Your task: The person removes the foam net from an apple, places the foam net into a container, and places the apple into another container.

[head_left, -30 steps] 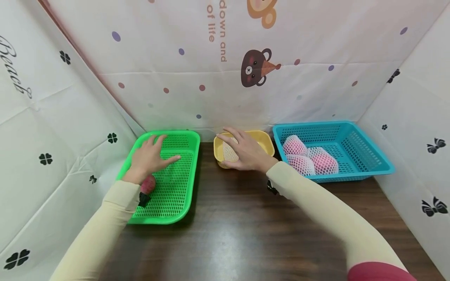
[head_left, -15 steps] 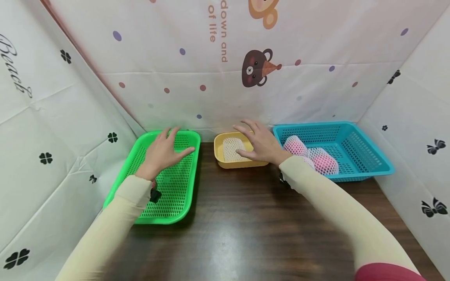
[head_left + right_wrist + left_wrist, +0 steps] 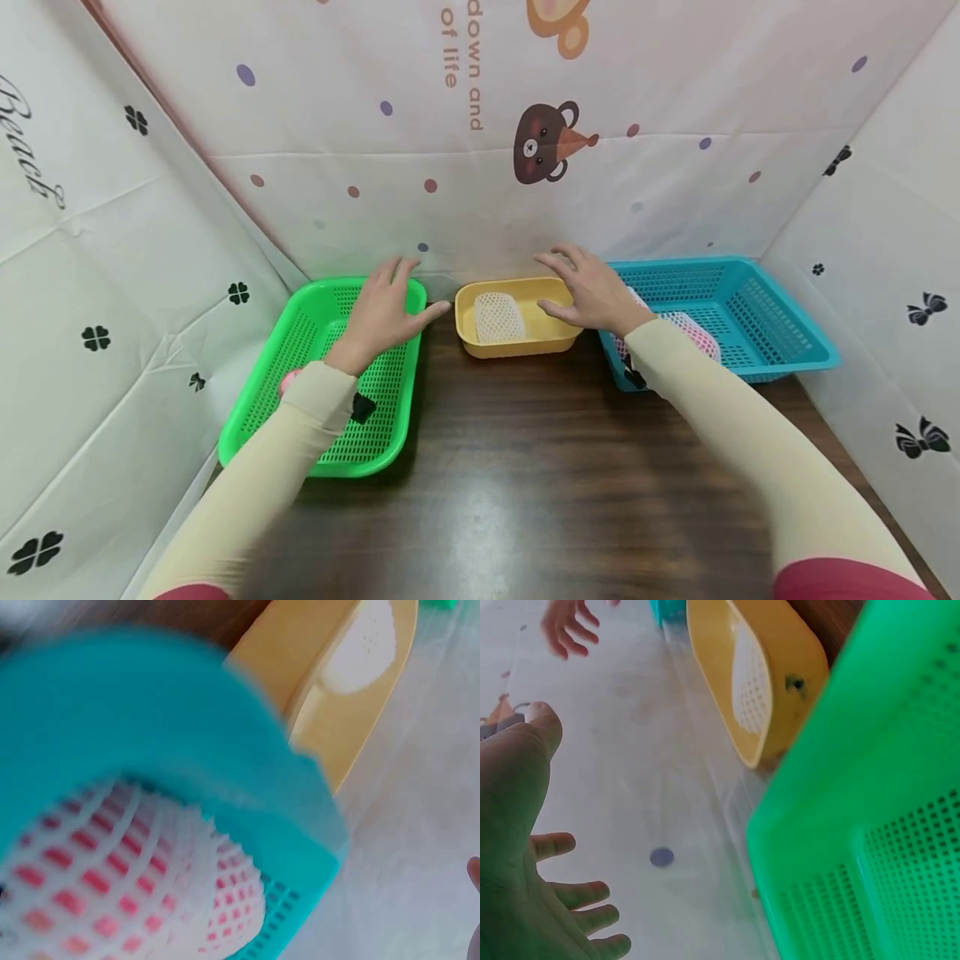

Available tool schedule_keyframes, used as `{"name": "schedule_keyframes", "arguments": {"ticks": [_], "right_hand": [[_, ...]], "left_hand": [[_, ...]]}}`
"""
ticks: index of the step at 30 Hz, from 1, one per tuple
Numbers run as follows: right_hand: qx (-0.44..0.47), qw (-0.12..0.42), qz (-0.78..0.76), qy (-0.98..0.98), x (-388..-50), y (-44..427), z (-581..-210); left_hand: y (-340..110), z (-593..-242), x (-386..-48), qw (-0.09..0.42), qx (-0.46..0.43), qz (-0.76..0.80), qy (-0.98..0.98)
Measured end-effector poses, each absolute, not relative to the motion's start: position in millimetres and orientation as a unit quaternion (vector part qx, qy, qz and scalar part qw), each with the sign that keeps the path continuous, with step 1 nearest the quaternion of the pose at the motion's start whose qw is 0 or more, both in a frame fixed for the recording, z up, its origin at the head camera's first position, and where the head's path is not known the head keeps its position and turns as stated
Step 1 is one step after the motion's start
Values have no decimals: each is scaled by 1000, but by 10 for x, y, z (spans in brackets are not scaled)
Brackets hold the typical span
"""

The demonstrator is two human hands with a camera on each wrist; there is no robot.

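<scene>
A dark wooden tabletop [image 3: 487, 475] fills the foreground, crossed by two cream-sleeved forearms. The left cuff partly covers a pink round fruit [image 3: 287, 381] in a green mesh basket [image 3: 405, 408]; it looks firm and slightly weighty, best cupped around its sides. Beyond the cuffs, the left hand [image 3: 381, 318] hovers over the basket's far right corner and the right hand [image 3: 596, 293] near the yellow tray's right end, fingers of both spread, holding nothing. Between them, in the left half of the yellow tray [image 3: 517, 348], lies an off-white foam net sleeve [image 3: 498, 318], apart from all fingertips, with the left thumb pointing towards it. It is probably very light, soft and springy, and easily torn; a gentle pinch at an edge should suit. Right of the tray, a blue basket [image 3: 750, 333] holds foam-netted pink fruits [image 3: 693, 333], partly behind the right forearm, likely cushioned but bruisable. A printed cloth [image 3: 322, 108] hangs behind.
</scene>
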State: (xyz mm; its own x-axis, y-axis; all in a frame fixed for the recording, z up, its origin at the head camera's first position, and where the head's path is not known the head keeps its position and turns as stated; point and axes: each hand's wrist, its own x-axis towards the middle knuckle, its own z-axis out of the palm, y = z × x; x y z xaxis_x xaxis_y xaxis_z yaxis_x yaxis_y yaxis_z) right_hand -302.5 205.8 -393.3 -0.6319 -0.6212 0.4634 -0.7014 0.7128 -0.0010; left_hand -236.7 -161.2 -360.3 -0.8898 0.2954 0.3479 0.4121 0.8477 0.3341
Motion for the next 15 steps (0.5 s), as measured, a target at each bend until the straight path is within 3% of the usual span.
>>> {"name": "schedule_keyframes", "arguments": {"ticks": [15], "right_hand": [[318,186,55,-928,-3043,2473,-3913]], "left_hand": [[-1070,-3611,-2403,156,-229,-192,-941]]}}
